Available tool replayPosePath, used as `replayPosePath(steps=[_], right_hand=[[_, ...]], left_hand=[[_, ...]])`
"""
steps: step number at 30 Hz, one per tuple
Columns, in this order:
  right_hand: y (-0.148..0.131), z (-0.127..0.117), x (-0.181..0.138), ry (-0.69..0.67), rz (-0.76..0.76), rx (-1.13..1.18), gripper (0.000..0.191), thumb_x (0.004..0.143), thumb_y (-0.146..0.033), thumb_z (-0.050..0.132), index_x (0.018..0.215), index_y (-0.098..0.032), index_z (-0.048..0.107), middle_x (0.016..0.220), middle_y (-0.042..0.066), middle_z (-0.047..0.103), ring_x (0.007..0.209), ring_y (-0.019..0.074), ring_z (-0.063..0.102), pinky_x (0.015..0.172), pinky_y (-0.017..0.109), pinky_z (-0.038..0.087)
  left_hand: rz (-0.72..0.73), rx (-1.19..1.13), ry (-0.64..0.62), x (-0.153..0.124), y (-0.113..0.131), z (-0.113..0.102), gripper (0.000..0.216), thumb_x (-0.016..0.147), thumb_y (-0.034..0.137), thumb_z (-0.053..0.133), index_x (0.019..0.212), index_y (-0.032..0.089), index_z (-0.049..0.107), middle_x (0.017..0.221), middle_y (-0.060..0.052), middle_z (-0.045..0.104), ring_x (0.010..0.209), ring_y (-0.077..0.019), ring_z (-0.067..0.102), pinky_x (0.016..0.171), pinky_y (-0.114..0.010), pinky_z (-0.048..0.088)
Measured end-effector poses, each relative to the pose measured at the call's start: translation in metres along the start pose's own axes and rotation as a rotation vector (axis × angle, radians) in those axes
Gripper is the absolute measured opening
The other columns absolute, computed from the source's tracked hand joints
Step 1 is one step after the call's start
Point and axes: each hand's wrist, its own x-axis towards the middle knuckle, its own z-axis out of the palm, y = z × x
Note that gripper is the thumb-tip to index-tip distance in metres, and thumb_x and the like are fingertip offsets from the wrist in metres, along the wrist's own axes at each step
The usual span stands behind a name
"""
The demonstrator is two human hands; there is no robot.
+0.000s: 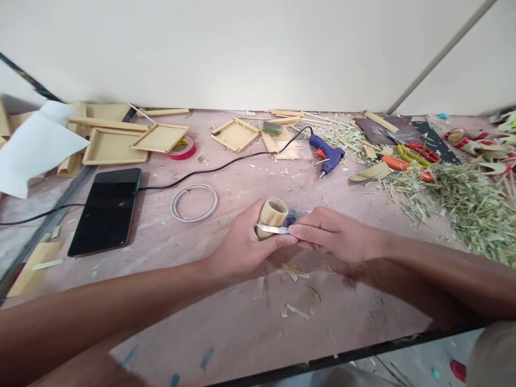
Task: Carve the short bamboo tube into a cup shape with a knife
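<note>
My left hand (245,239) is wrapped round a short hollow bamboo tube (274,213), whose open end tilts up. In my right hand (328,234) is a knife, its fingers closed on the handle, which they mostly hide. The knife blade (273,229) lies across the side of the tube, pointing left. My left thumb reaches under the blade toward my right fingers. Thin bamboo shavings (292,272) are scattered on the table just below both hands.
A phone (105,210) with a cable lies left, beside a white tape roll (194,203). Behind are square wooden frames (235,134) and a blue glue gun (327,155). Pliers (419,155) and a heap of shavings (475,207) are at right. The table edge (346,357) runs in front.
</note>
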Motion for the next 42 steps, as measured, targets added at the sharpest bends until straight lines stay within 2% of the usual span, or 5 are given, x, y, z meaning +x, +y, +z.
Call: replayPosePath(steps=[7,14,23,33,42], right_hand=[[0.006,0.014,-0.002,0.116,0.002,-0.065,0.052,0.115,-0.047,0.044,0.069,-0.021,0.048,0.062,-0.005,0.047,0.06,0.012,0.043,0.06,0.029,0.031],[0.0,0.013,0.002,0.666,-0.001,0.153,0.054,0.114,-0.056,0.045,0.07,-0.023,0.044,0.054,-0.008,0.035,0.048,0.0099,0.033,0.051,0.028,0.029],[-0.003,-0.01,-0.007,0.089,-0.078,-0.083,0.047,0.115,-0.044,0.047,0.077,-0.018,0.059,0.064,-0.005,0.048,0.057,0.0101,0.042,0.058,0.027,0.031],[-0.003,-0.004,-0.002,-0.005,-0.006,-0.018,0.049,0.113,-0.046,0.049,0.073,-0.019,0.055,0.064,-0.005,0.05,0.059,0.0105,0.045,0.061,0.027,0.034],[0.007,-0.005,-0.003,-0.102,0.131,0.205,0.052,0.108,-0.056,0.059,0.071,-0.018,0.056,0.058,-0.006,0.046,0.051,0.0086,0.038,0.049,0.024,0.028]], left_hand=[[-0.06,-0.06,0.036,0.0,-0.004,0.001,0.038,0.082,0.034,0.091,0.093,0.02,0.058,0.081,0.004,0.061,0.073,-0.0128,0.053,0.066,-0.025,0.042],[-0.039,-0.114,0.113,-0.005,0.004,0.015,0.038,0.087,0.041,0.087,0.08,0.019,0.056,0.072,0.005,0.05,0.065,-0.0106,0.042,0.06,-0.025,0.036],[-0.06,-0.131,0.057,-0.001,0.003,-0.001,0.045,0.082,0.046,0.09,0.1,0.02,0.058,0.087,0.001,0.063,0.078,-0.0153,0.059,0.069,-0.027,0.048],[-0.066,-0.015,0.017,-0.003,0.001,0.002,0.045,0.081,0.04,0.092,0.112,0.02,0.065,0.098,-0.003,0.071,0.088,-0.0185,0.066,0.08,-0.03,0.054],[-0.033,0.086,-0.005,-0.002,0.006,0.002,0.04,0.081,0.039,0.091,0.101,0.02,0.063,0.094,-0.001,0.069,0.085,-0.0178,0.063,0.077,-0.03,0.051]])
